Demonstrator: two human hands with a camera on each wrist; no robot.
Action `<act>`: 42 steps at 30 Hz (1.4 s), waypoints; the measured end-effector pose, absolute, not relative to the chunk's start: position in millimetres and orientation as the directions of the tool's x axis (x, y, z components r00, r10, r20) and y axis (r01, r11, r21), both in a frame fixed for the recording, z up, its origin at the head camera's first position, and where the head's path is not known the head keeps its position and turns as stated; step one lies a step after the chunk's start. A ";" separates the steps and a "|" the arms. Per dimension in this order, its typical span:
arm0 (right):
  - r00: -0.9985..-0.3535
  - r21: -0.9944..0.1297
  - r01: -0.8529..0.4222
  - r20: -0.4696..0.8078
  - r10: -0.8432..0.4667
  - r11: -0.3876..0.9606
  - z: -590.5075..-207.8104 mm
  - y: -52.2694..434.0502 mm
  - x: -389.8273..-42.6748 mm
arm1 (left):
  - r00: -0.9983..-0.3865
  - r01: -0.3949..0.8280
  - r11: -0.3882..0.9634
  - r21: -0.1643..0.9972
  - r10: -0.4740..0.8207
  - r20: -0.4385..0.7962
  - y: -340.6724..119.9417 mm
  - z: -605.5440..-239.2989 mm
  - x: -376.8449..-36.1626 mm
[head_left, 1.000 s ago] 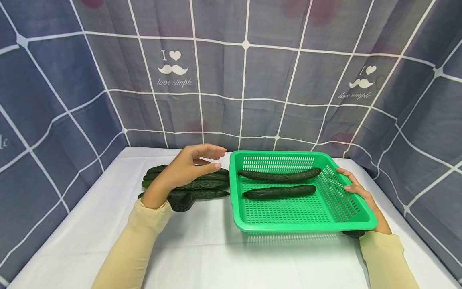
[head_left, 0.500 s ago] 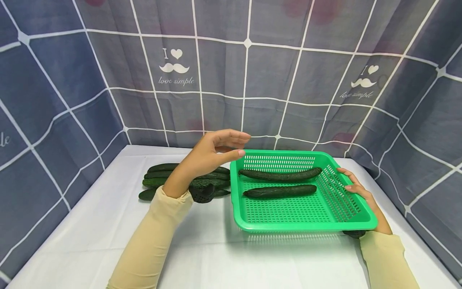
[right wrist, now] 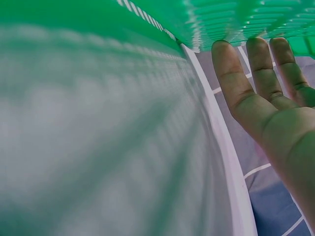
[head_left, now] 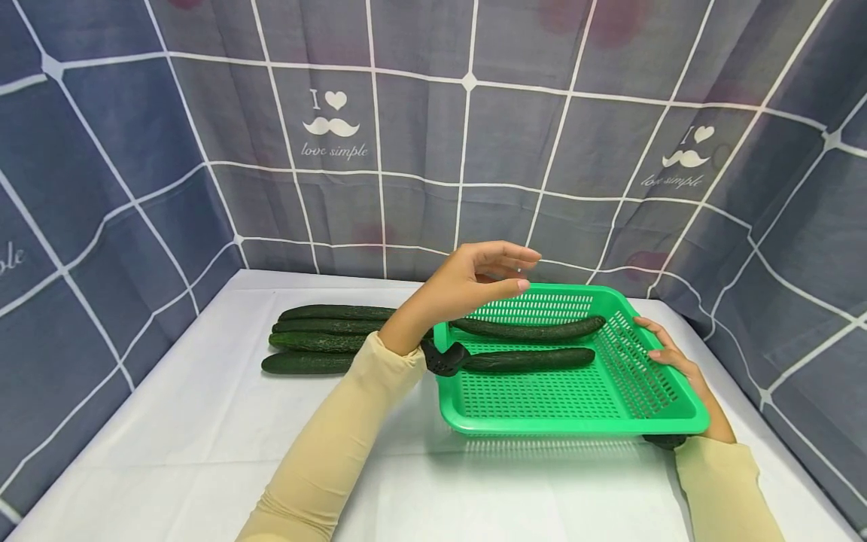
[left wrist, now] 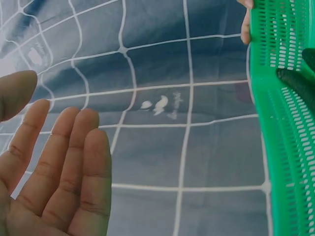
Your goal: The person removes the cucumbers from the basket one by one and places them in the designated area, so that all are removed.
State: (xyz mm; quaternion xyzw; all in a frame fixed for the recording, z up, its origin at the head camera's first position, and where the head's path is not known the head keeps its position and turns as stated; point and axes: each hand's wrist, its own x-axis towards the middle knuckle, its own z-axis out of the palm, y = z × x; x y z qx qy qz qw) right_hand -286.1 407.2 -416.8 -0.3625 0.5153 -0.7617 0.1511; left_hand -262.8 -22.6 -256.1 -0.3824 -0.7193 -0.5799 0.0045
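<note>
The left hand (head_left: 467,282) hovers over the near-left corner of the green basket (head_left: 576,425), fingers straight and loosely spread, thumb apart, holding nothing; the left wrist view shows the same relaxed fingers (left wrist: 74,167) against the grid-patterned curtain (left wrist: 162,147), with the basket's slotted wall (left wrist: 283,123) at the right edge. The right hand (head_left: 667,354) holds the basket's right rim, thumb on top of the rim and fingers beneath; from the right wrist view three fingers (right wrist: 256,73) press straight up against the basket's underside (right wrist: 236,19). The basket sits on the white table (head_left: 203,421), right of centre, and holds two cucumbers: one (head_left: 542,329) toward the back and one (head_left: 535,359) in the middle, both lying left to right and a little apart. Left of the basket, on the table, four more cucumbers (head_left: 318,339) lie side by side in a tight row, parallel to those inside. The left forearm crosses in front of their right ends, hiding them.
</note>
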 end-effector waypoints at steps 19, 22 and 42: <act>-0.667 -0.879 -0.121 0.416 -0.618 -0.461 -418.4 406.8 -290.2 | -0.757 0.389 -0.068 0.919 0.544 0.361 40.3 -274.4 -294.0; -0.662 -0.877 -0.128 0.424 -0.618 -0.464 -417.8 406.0 -291.5 | -0.768 0.361 -0.079 0.929 0.539 0.344 47.9 -278.1 -298.0; -0.703 -0.899 -0.188 0.404 -0.586 -0.394 -417.1 407.0 -287.6 | -0.887 0.036 -0.067 0.997 0.457 0.063 93.2 -311.2 -316.5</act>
